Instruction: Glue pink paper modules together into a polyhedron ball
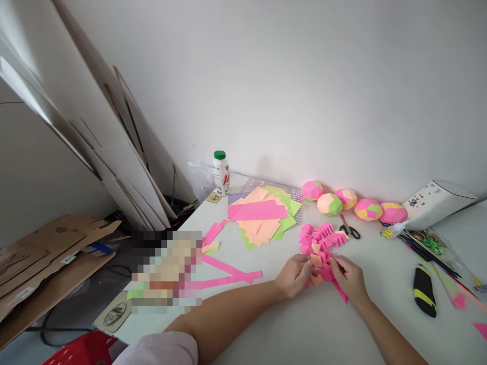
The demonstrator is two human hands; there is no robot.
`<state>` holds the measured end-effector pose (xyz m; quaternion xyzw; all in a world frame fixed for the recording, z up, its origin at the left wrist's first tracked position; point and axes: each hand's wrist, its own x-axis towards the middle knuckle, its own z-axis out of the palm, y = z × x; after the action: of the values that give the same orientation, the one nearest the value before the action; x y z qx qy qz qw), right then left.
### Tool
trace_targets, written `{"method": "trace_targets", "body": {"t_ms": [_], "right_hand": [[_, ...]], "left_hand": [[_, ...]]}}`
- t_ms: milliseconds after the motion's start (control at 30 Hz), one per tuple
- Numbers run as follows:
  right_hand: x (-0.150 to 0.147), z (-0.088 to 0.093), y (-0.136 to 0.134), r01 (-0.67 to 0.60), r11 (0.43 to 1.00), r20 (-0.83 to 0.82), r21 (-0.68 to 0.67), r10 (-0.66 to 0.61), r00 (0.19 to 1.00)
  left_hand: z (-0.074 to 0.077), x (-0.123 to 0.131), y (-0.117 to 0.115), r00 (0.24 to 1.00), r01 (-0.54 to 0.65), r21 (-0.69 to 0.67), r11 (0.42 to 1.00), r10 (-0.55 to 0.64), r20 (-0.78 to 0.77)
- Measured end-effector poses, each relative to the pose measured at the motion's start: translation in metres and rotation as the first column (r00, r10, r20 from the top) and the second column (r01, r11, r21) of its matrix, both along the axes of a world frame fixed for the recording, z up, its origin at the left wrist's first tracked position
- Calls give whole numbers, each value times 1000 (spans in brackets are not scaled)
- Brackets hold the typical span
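Folded-paper piece [316, 260] pinched by left hand [292, 276] and right hand [349, 277], in front of scissors [350, 230]. Paper balls [368, 208] set beyond scissors; paper sheets [258, 210] spread left of scissors.

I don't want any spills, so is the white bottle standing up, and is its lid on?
Upright, lid on: the white bottle stands with its green cap on top. I can't tell how tight.

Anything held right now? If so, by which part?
Yes, a folded pink-and-orange paper piece. The left hand holds its left side, the right hand its right side. The exact fingertip contact is partly hidden.
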<state>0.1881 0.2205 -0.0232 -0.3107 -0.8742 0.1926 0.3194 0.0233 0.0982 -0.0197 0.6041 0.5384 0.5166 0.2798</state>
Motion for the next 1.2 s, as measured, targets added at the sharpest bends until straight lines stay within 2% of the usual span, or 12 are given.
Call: {"method": "trace_targets", "body": {"t_ms": [200, 467, 733, 900, 1033, 1200], "right_hand": [[-2, 2, -9, -7, 1000, -41, 3, 7, 999], [-2, 0, -17, 57, 998, -9, 2, -57, 998], [-3, 2, -18, 45, 999, -13, -11, -45, 999], [-2, -1, -17, 59, 998, -51, -26, -60, 997], [-1, 0, -4, 147, 988, -99, -38, -150, 984], [-31, 22, 43, 297, 954, -92, -26, -298, 950]], "left_hand": [[3, 4, 0, 998, -15, -42, 999, 13, -66], [-9, 7, -3, 988, -96, -29, 995, 91, -127], [-4, 7, -6, 993, -114, -128, 985, 110, -43], [-4, 7, -5, 994, -109, -141, 984, 111, 1], [-4, 5, -2, 991, -121, -132, 984, 127, 34], [-4, -1, 6, 985, -164, -129, 978, 170, 39]]}}
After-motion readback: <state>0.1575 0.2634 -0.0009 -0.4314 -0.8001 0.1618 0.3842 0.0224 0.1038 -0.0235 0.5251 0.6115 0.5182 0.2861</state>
